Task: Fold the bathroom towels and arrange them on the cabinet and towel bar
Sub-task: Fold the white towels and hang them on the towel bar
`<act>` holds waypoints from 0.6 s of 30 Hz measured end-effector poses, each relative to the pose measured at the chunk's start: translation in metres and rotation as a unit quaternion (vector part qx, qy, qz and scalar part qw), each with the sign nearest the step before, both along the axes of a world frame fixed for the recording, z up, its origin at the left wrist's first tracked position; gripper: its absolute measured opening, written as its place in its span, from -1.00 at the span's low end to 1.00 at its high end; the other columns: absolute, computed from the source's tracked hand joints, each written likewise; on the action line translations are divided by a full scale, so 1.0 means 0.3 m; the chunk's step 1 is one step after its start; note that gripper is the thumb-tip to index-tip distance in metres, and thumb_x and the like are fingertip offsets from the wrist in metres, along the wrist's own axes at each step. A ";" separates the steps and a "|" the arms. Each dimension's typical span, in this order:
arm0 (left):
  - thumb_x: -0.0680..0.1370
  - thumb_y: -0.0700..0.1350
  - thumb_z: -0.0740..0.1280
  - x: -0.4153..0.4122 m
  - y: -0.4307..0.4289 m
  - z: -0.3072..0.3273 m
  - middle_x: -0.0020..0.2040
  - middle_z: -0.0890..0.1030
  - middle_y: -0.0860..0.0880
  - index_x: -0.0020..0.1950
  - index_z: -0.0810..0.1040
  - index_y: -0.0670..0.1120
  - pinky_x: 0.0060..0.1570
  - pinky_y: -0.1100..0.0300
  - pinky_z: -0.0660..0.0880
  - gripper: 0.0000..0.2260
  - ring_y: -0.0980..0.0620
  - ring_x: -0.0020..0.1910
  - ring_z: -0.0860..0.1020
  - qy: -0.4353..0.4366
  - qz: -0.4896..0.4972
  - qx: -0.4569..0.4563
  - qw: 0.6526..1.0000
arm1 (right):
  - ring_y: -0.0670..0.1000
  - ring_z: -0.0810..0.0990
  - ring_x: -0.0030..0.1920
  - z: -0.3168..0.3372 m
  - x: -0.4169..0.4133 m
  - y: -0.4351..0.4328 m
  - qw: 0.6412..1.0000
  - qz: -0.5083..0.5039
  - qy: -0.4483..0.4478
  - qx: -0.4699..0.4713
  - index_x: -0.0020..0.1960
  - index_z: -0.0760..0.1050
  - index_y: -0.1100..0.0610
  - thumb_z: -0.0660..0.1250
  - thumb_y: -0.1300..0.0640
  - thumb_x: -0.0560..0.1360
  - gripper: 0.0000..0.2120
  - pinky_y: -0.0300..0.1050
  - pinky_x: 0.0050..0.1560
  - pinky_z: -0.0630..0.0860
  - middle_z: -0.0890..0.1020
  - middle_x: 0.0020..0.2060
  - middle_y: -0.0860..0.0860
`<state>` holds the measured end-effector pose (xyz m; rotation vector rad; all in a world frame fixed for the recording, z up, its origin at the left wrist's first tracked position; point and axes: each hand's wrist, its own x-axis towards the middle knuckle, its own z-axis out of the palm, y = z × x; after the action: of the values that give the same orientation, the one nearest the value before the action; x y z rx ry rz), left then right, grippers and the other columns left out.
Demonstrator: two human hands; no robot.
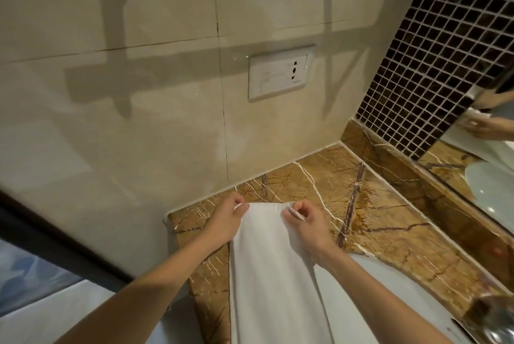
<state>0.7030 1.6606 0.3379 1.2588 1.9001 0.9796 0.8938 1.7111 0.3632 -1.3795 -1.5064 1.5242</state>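
Note:
A long white towel [267, 268] lies stretched over the brown marble cabinet top [389, 232], running from the far end toward me. My left hand [226, 218] pinches its far left corner. My right hand [304, 221] pinches the far right corner between thumb and fingers. Both corners sit close to the beige tiled wall. The towel's near end runs out of the bottom of the view.
A white wall socket plate [278, 76] sits on the beige tiles above. Dark mosaic tiles [434, 65] and a mirror [489, 149] line the right side. A white sink basin [370, 288] lies under my right forearm, with a chrome tap [498, 321] at the bottom right.

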 end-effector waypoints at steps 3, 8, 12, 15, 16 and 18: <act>0.62 -0.09 0.20 -0.002 0.028 -0.040 -0.08 0.50 0.14 -0.17 0.38 0.10 -0.20 0.26 0.33 -0.82 0.09 -0.06 0.47 -0.051 0.027 -0.025 0.998 | 0.06 0.52 -0.25 -0.058 -0.005 0.033 0.999 0.001 -0.020 -0.026 -0.05 0.48 0.32 0.37 0.15 0.52 -0.79 -0.01 -0.21 0.49 0.60 -0.18 0.23; 0.61 -0.23 0.18 -0.038 0.080 -0.084 -0.23 0.70 0.14 -0.14 0.43 -0.02 -0.28 0.16 0.36 -0.83 -0.07 -0.16 0.57 -0.144 0.070 -0.032 0.987 | -0.06 0.46 -0.42 -0.149 -0.023 0.076 0.995 -0.049 -0.073 -0.048 -0.09 0.52 0.33 0.43 0.14 0.48 -0.76 -0.25 -0.47 0.41 0.56 -0.36 0.06; 0.57 -0.26 0.26 -0.059 0.117 -0.082 -0.21 0.68 0.08 -0.15 0.47 0.00 -0.21 0.11 0.46 -0.82 -0.05 -0.06 0.60 -0.158 0.071 -0.009 0.985 | -0.02 0.59 -0.33 -0.163 -0.047 0.120 0.991 -0.106 -0.036 -0.078 -0.15 0.52 0.26 0.45 0.24 0.45 -0.88 -0.27 -0.40 0.53 0.63 -0.28 0.11; 0.48 -0.16 0.43 -0.067 0.125 -0.102 -0.03 0.64 -0.01 -0.02 0.51 -0.01 0.01 0.02 0.51 -0.85 -0.02 0.00 0.59 -0.204 0.103 -0.010 0.974 | 0.08 0.64 -0.24 -0.168 -0.063 0.159 0.988 -0.119 -0.041 -0.086 -0.16 0.56 0.24 0.48 0.20 0.43 -0.87 -0.03 -0.17 0.63 0.68 -0.22 0.14; 0.45 -0.12 0.47 -0.069 0.114 -0.114 0.01 0.60 0.00 0.04 0.50 -0.02 0.03 0.08 0.53 -0.77 0.03 0.00 0.58 -0.212 0.107 -0.027 0.971 | 0.10 0.65 -0.22 -0.173 -0.065 0.166 0.988 -0.119 -0.044 -0.089 -0.15 0.57 0.24 0.48 0.19 0.43 -0.87 0.00 -0.13 0.63 0.69 -0.22 0.14; 0.42 -0.13 0.50 -0.073 0.085 -0.141 -0.01 0.63 0.04 0.06 0.51 -0.07 -0.09 0.22 0.55 -0.72 0.10 -0.05 0.63 -0.243 0.100 -0.047 0.964 | 0.09 0.64 -0.24 -0.190 -0.066 0.168 0.988 -0.119 -0.051 -0.089 -0.13 0.58 0.25 0.49 0.18 0.42 -0.85 0.02 -0.12 0.63 0.69 -0.23 0.13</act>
<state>0.6812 1.6861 0.2955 0.6952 1.6767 1.1629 0.8740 1.7616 0.3061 -1.6964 -1.2344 1.4854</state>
